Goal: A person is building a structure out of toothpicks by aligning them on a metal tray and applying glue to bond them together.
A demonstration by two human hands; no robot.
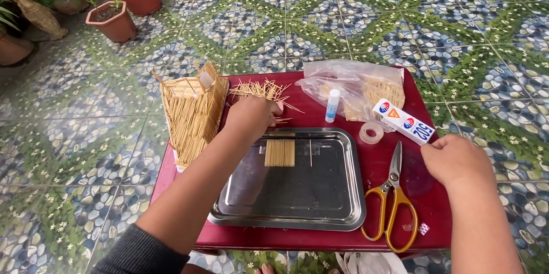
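glossy red table (372, 165): left hand (249, 117) pinches thin wooden toothpicks (263, 89); right hand (454, 161) curled closed, pinching nothing visible.

Single view only, head-worn camera, so no second view to share any part of the scene. It looks steeply down and forward from above the near edge of the red bench (372, 165). Close range: both forearms enter from the bottom of the frame, left hand (250, 115) mid-frame, right hand (456, 160) at the right. The bench fills the lower centre (its near edge is almost cut off). Beyond it, tiled floor (354, 17) runs to the top edge; potted plants (117, 20) sit upper left.
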